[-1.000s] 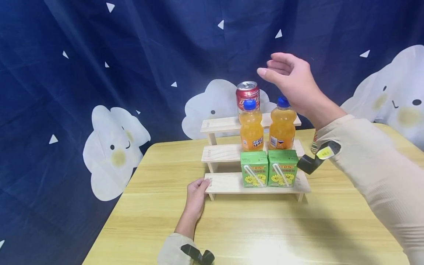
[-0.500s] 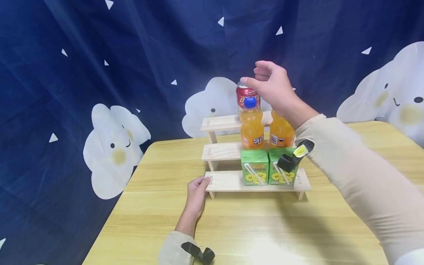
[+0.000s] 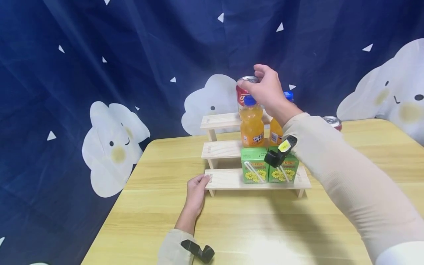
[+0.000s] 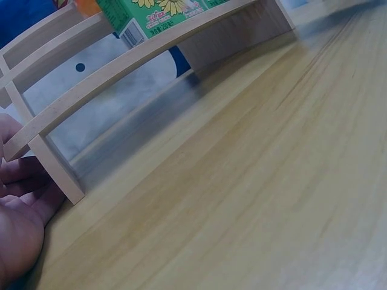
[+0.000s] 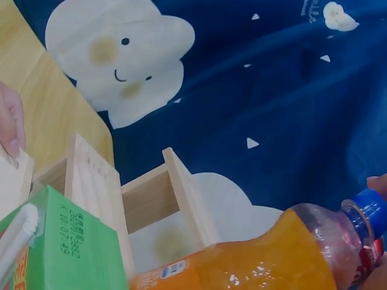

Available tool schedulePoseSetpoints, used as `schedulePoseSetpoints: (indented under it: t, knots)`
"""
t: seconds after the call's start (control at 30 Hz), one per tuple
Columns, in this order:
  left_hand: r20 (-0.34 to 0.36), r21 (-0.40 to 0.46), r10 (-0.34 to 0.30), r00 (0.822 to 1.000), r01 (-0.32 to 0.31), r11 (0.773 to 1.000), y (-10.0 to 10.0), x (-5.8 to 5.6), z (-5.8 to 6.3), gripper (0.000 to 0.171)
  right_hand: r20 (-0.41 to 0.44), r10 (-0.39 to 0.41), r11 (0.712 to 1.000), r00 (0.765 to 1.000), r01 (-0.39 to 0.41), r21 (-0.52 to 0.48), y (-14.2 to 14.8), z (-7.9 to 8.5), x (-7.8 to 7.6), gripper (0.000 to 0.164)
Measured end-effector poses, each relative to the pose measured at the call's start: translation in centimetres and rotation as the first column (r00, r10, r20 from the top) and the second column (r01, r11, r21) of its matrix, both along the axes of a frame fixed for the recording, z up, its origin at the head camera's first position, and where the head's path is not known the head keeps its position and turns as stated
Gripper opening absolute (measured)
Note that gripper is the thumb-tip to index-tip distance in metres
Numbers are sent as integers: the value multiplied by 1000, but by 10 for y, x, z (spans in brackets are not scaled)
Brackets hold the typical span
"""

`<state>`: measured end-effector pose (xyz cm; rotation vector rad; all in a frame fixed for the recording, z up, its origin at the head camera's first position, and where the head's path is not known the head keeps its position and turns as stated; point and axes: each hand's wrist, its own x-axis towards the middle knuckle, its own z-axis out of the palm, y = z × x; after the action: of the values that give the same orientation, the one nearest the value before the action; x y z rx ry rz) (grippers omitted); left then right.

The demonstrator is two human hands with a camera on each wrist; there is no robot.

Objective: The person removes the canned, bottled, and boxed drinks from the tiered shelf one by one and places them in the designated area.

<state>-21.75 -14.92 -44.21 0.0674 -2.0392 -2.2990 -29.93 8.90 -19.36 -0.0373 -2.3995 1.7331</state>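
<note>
A three-tier wooden display rack (image 3: 223, 179) stands on the table. My left hand (image 3: 196, 191) holds the left end of its lowest tier, thumb on top and fingers below, as the left wrist view (image 4: 18, 235) also shows. On the top tier is a red soda can (image 3: 243, 95). My right hand (image 3: 266, 86) is around its upper part, thumb across the front near the rim; whether the fingers press on it cannot be told. Orange soda bottles (image 3: 252, 123) stand side by side on the middle tier, the right one partly hidden by my arm. Green drink cartons (image 3: 254, 165) sit on the bottom tier.
Another can (image 3: 332, 121) stands right of the rack, mostly hidden behind my right sleeve. The wooden table (image 3: 159, 221) reaches back to a dark blue curtain (image 3: 165, 40) with cloud prints. A bottle (image 5: 284, 248) lies close beneath the right wrist camera.
My right hand has moved left and down from beside the can to around its top. The other can has come into fuller view behind the sleeve. My left hand has stayed on the rack.
</note>
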Motion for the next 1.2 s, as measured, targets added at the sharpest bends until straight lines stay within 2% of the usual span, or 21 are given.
schedulePoseSetpoints:
  t: [0.27,0.63,0.83,1.2]
  knots:
    - [10,10,-5,1000,5,1000,1,2,1,32,75,0,1000,997,-2,22,-1,-5,-2,79]
    - [5,14,-20,1000,20,1000,3,3,5,32,197,6,999,980,5,-53,0,2,-7,81]
    - [4,10,-21,1000,21,1000,2,2,4,33,224,12,996,974,8,-87,-2,3,-8,76]
    - [10,18,-12,1000,12,1000,2,4,3,32,219,13,986,976,24,-164,-3,2,-10,64]
